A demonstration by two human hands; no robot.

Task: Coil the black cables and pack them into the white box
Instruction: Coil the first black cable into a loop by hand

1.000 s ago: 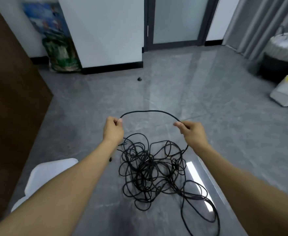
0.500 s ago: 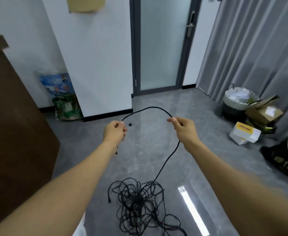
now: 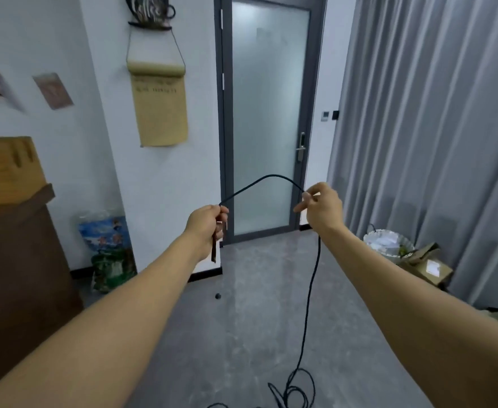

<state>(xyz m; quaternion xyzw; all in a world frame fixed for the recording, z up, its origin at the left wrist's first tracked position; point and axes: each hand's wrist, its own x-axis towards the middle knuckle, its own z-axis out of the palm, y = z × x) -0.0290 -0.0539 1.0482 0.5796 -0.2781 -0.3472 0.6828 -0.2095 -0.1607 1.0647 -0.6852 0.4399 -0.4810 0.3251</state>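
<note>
A thin black cable (image 3: 311, 285) arches between my two raised hands and drops from the right one to a tangle (image 3: 293, 391) on the grey floor at the bottom edge. My left hand (image 3: 208, 225) grips the cable near its end, and a short dark tail hangs below the fist. My right hand (image 3: 321, 209) pinches the cable between thumb and fingers, a little higher and to the right. The white box is out of view.
A frosted glass door (image 3: 267, 119) stands straight ahead, grey curtains (image 3: 430, 128) to the right. A brown cabinet (image 3: 15, 260) fills the left. A bin (image 3: 387, 242) and cardboard boxes (image 3: 427, 265) sit by the curtain. A small black object (image 3: 218, 296) lies on the floor.
Both hands have risen with the cable and my view has tilted up. The stretch below my right hand is pulled longer and straighter; most of the tangle and the white box have left the frame.
</note>
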